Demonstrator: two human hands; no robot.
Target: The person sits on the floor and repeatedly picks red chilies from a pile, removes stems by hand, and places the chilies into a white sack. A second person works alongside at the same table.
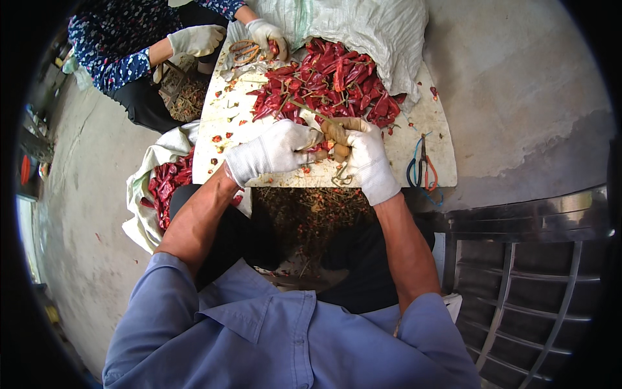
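Note:
My left hand [284,146], in a white knit glove, pinches a dried red chili pepper [319,147] over the near part of the pale board. My right hand [362,148], in a matching glove with stained fingertips, meets it from the other side. A long dry stem [311,112] sticks out from between the right hand's fingers toward the far left. The pepper is partly hidden by the fingers of both hands. Just beyond lies a heap of dried red chilies [330,80], spilling from a white woven sack [359,24].
Pliers or snips with orange and dark handles [423,165] lie at the board's right edge [444,146]. A co-worker's gloved hand [267,39] holds a pepper near orange-handled scissors [244,51]. Another sack [138,194] of chilies stands left. Stem scraps [311,214] cover the floor below.

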